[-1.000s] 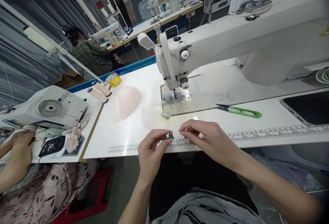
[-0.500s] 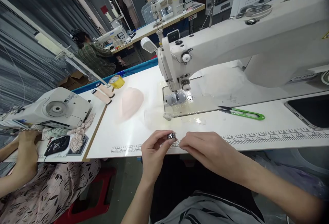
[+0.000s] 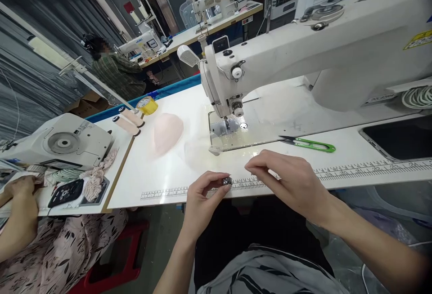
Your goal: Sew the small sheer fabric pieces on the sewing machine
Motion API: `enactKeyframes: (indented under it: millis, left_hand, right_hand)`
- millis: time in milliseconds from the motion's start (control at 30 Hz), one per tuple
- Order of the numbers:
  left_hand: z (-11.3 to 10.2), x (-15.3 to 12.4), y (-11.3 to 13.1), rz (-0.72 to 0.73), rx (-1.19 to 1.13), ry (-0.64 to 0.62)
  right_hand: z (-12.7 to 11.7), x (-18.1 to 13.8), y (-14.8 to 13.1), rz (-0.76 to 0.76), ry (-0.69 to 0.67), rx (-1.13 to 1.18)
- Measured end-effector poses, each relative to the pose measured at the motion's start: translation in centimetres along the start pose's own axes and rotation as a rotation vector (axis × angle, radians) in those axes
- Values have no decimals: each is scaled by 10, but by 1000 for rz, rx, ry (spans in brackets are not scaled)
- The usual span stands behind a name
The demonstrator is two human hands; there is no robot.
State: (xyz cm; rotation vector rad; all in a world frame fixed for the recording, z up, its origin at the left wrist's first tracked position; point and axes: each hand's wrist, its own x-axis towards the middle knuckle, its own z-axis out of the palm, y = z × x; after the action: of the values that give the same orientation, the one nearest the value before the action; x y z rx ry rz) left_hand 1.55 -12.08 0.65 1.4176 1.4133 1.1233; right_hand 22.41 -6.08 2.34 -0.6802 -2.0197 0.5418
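Over the front edge of the white sewing table [image 3: 157, 172], my left hand [image 3: 202, 199] pinches a small shiny metal bobbin case [image 3: 227, 180] between thumb and fingertips. My right hand [image 3: 286, 179] is a little to the right and higher, its thumb and forefinger pressed together. Whatever lies in that pinch is too fine to make out. Behind both hands stands the white sewing machine [image 3: 216, 78], its needle area [image 3: 227, 125] over a metal plate. Green-handled thread snips [image 3: 308, 144] lie beyond my right hand.
A phone [image 3: 398, 139] lies at the right. Pale pink moulded fabric [image 3: 168, 133], yellow tape [image 3: 147, 104] and thread cones [image 3: 126, 125] are at the left. A co-worker's arm [image 3: 23, 204] rests by the neighbouring machine [image 3: 60, 143]; another person [image 3: 114, 69] sits farther back.
My right hand has moved up and to the right, away from the bobbin case. My left hand still holds the case in nearly the same place. The view has shifted slightly.
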Motion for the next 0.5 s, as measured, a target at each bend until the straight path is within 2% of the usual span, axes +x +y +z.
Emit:
enactKeyframes:
  millis: [100, 200, 300, 367, 500]
  left_hand:
    - [1, -7, 3, -48, -17, -172]
    - [6, -21, 4, -12, -133, -324]
    - [10, -35, 3, 32, -204, -317]
    - [10, -41, 4, 63, -197, -295]
    - [9, -45, 12, 174, -49, -506]
  right_hand:
    - [1, 0, 0, 55, -37, 66]
    - [8, -1, 0, 223, -186, 265]
    - [17, -7, -1, 437, -373, 570]
    - [22, -12, -2, 544, -431, 718]
    - [27, -21, -7, 600, -500, 775]
